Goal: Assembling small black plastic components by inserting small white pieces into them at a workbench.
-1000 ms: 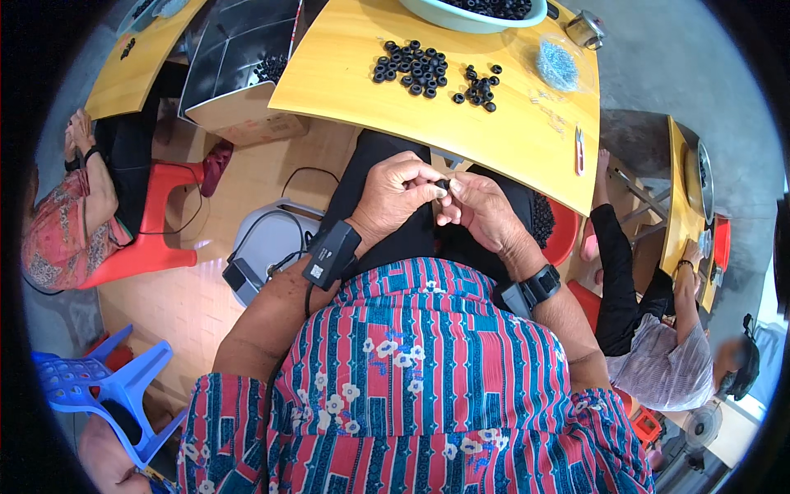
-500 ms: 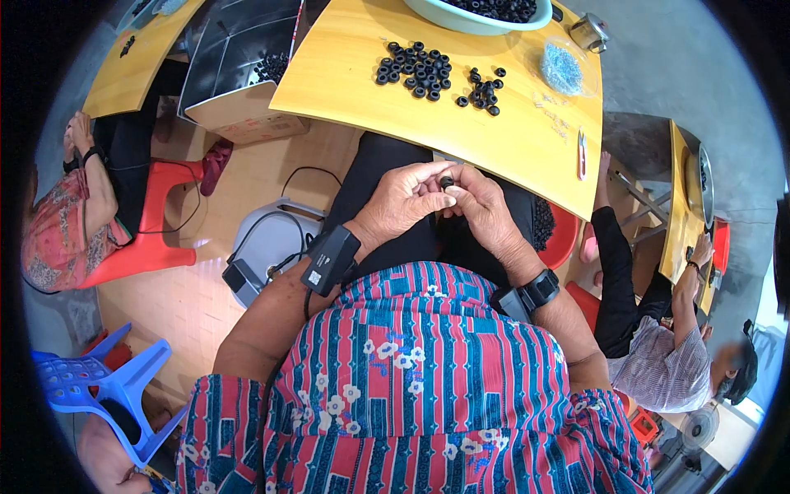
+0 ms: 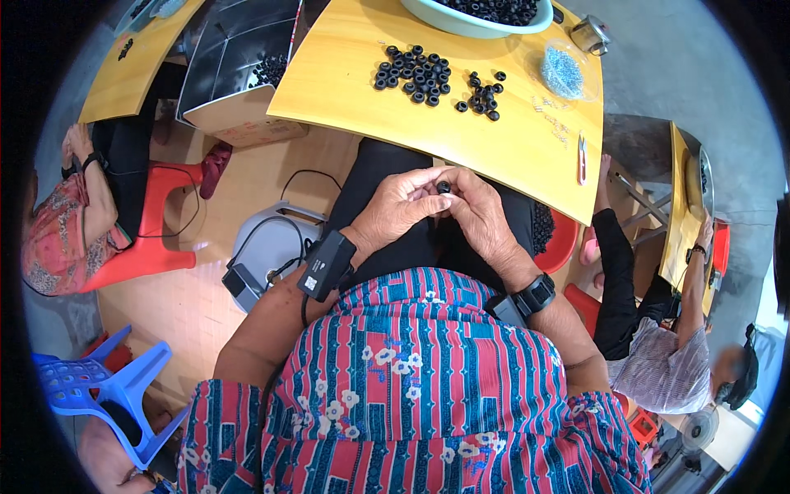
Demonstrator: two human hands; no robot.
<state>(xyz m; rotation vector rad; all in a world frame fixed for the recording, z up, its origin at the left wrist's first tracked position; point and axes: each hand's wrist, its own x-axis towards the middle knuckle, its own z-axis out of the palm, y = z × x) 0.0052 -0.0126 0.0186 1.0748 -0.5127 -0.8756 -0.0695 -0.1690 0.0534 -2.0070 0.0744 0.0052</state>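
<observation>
Above the lap, just short of the table edge, the left hand [image 3: 399,210] and right hand [image 3: 481,216] meet, fingertips pinched together on 1 small black ring [image 3: 443,187] held between them. Beyond them, on the yellow table [image 3: 346,82], lie 2 loose clusters of black rings [image 3: 415,70], a clear bag of small metal parts [image 3: 564,72] and red snips [image 3: 582,156]. Farthest off, a pale bowl [image 3: 469,23] holds more rings.
</observation>
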